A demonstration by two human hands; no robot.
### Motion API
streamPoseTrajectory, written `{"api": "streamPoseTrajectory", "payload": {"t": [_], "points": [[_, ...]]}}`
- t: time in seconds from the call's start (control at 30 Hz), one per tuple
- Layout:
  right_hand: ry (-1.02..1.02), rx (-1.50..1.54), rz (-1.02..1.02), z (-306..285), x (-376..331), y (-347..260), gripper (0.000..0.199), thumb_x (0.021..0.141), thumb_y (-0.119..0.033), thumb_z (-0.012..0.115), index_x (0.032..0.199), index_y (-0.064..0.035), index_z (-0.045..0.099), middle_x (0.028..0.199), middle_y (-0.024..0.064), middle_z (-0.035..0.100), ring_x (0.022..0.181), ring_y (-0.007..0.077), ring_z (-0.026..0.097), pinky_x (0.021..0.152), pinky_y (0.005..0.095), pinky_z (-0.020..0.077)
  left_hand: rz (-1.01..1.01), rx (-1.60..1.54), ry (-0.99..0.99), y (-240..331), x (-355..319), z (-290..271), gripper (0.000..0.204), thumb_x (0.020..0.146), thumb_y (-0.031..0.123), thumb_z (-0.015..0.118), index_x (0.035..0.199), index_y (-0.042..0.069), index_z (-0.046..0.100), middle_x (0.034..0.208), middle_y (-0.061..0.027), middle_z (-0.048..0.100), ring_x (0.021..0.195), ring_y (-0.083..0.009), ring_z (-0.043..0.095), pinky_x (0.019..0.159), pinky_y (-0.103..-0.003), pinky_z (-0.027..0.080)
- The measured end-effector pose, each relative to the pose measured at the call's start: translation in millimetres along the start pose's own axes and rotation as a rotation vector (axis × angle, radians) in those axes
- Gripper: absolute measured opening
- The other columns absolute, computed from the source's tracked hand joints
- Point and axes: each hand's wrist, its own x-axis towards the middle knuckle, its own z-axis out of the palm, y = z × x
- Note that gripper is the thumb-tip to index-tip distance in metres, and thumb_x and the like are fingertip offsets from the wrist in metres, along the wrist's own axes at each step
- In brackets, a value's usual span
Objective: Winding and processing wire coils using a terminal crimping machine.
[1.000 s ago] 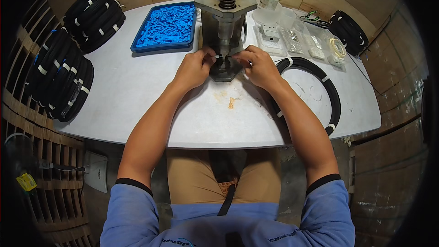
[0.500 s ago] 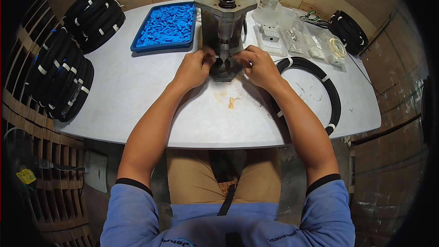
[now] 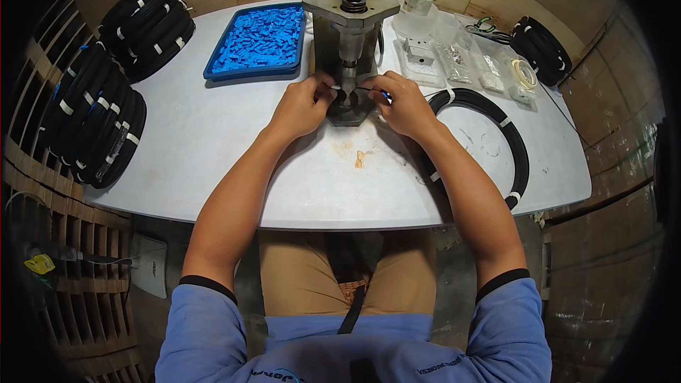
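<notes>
Both my hands are at the foot of a grey metal bench press (image 3: 351, 21), one on each side of its plunger (image 3: 348, 71). My left hand (image 3: 303, 108) pinches a small whitish piece (image 3: 335, 87) close to the plunger. From the right, my right hand (image 3: 402, 103) is closed on a thin black cable (image 3: 364, 88), whose end reaches toward the plunger. A small bit of blue (image 3: 386, 96) shows between the right fingers. Whether the cable meets the whitish piece is hidden at the plunger.
A blue tray (image 3: 207, 71) of small blue parts stands left of the press. Coils of black cable (image 3: 92, 117) are stacked at the left edge. To the right are a loose cable coil (image 3: 521, 145), clear bins (image 3: 454, 64), a tape roll (image 3: 524, 74) and a white bottle (image 3: 418, 0).
My right fingers have shifted slightly, and the black cable and blue bit now show more plainly. My left hand has stayed nearly in place.
</notes>
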Motion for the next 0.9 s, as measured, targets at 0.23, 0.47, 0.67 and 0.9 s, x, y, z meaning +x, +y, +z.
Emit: {"api": "streamPoseTrajectory", "payload": {"t": [0.23, 0.47, 0.67, 0.9], "points": [[0.007, 0.021, 0.013, 0.5, -0.1, 0.8, 0.022, 0.091, -0.004, 0.071, 0.112, -0.0090, 0.072, 0.099, 0.0136, 0.070, 0.091, 0.0350, 0.069, 0.081, 0.0423, 0.0550, -0.015, -0.013, -0.004, 0.6, -0.7, 0.5, 0.024, 0.096, 0.013, 0.066, 0.117, 0.001, 0.065, 0.095, -0.0167, 0.076, 0.087, -0.0277, 0.073, 0.083, -0.038, 0.056], [-0.024, 0.030, 0.042, -1.0, 0.6, 2.4, 0.018, 0.091, -0.010, 0.070, 0.109, -0.0084, 0.072, 0.098, 0.0147, 0.069, 0.091, 0.0348, 0.068, 0.081, 0.0422, 0.0552, -0.005, -0.025, -0.012, -0.4, -1.1, -0.2, 0.025, 0.096, 0.015, 0.067, 0.117, 0.001, 0.065, 0.096, -0.0168, 0.076, 0.088, -0.0285, 0.073, 0.083, -0.038, 0.055], [-0.016, 0.052, 0.051, -2.1, 0.0, 1.3, 0.021, 0.089, -0.015, 0.073, 0.109, -0.0082, 0.073, 0.096, 0.0139, 0.070, 0.090, 0.0335, 0.069, 0.082, 0.0414, 0.0556, -0.008, -0.014, -0.019, -1.6, -0.9, -0.6, 0.024, 0.096, 0.015, 0.066, 0.116, 0.002, 0.065, 0.094, -0.0165, 0.076, 0.088, -0.0289, 0.073, 0.083, -0.038, 0.055], [-0.024, 0.030, 0.067, -2.7, -0.7, 2.5, 0.023, 0.088, -0.017, 0.074, 0.110, -0.0086, 0.072, 0.097, 0.0134, 0.070, 0.092, 0.0334, 0.069, 0.083, 0.0421, 0.0556, 0.003, -0.024, -0.009, -0.9, -1.2, 0.0, 0.024, 0.096, 0.014, 0.066, 0.116, 0.002, 0.065, 0.093, -0.0161, 0.076, 0.087, -0.0285, 0.073, 0.082, -0.038, 0.055]]}}
